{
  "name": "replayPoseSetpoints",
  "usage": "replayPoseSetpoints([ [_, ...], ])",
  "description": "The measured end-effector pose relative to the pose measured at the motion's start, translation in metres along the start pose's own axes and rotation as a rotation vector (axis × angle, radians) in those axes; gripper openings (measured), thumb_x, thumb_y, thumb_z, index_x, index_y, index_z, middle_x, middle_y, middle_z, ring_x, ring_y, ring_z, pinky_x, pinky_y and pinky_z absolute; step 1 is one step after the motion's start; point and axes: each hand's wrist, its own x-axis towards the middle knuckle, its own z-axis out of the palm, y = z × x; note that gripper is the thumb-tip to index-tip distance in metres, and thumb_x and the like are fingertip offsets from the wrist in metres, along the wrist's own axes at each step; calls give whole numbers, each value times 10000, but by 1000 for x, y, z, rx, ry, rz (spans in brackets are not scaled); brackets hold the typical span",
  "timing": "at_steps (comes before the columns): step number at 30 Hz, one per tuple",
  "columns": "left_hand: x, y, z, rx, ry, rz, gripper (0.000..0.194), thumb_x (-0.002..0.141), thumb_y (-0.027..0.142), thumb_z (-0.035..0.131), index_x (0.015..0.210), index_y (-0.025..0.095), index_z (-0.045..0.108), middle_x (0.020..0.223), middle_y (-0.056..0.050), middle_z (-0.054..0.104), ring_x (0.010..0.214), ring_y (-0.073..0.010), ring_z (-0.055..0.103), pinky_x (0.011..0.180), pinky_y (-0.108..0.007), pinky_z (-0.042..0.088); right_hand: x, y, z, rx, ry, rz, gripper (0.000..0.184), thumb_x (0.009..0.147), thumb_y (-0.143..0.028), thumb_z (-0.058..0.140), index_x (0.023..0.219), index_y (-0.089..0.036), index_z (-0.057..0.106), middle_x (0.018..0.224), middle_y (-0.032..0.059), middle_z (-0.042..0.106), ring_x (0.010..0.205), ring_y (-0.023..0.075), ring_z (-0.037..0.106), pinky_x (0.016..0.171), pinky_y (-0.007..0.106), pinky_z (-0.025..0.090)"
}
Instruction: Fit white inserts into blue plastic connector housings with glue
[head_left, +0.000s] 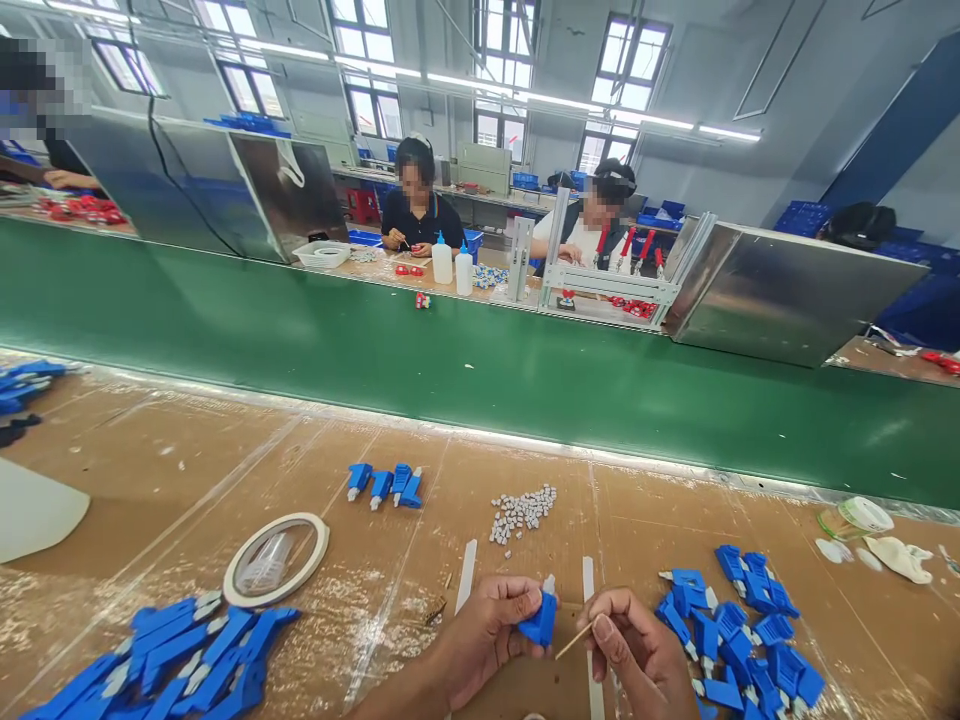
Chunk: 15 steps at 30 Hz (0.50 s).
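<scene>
In the head view, my left hand (487, 635) grips a small blue plastic part (541, 618) with a pale grey tip pointing up. Between thumb and fingers, my right hand (634, 650) pinches a thin wooden stick (574, 641). The stick's lower end is close to the blue part; whether they touch I cannot tell. Beyond my hands lies a scatter of small grey pieces (523, 515). Right of my right hand is a pile of similar blue parts (739, 640) with grey tips, and several more blue parts (384, 486) lie farther off to the left.
Longer blue pieces (184, 655) are heaped at front left beside a tape roll (319, 570). A lidded tub (855, 517) and a white cloth (898, 558) lie at right. A green conveyor belt (480, 370) crosses ahead; co-workers (416, 205) sit beyond it.
</scene>
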Motion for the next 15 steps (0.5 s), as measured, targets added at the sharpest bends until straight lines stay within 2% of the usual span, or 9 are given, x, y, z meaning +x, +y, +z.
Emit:
replayPoseSetpoints([
  [3,3,-2,-2,-1,-15,7,408,601,461,866,649,99,685,570,-18,597,505,-96,563,511,-194,409,6,-9,-1,-231,142,-179,346,942,-531,519,838,-228,651,796,33,630,631,172,556,613,276,477],
  [7,5,-5,-4,-9,-13,2,411,599,463,865,604,108,659,561,-26,595,501,-105,567,499,-200,412,13,-10,-2,-364,92,-416,194,992,-356,479,918,-265,635,811,32,654,712,204,611,651,285,485],
  [11,4,-5,-4,-14,-13,-8,398,624,448,856,629,96,669,584,-36,605,514,-106,568,514,-208,431,18,-5,-2,-392,64,-475,151,989,-261,483,921,-271,618,783,18,642,705,199,602,655,285,480],
  [15,4,-4,-5,-27,-14,-3,390,622,438,859,627,98,667,581,-27,596,511,-105,565,514,-209,433,15,-9,-3,-384,74,-490,159,996,-296,485,914,-265,617,768,18,635,686,196,603,647,284,482],
])
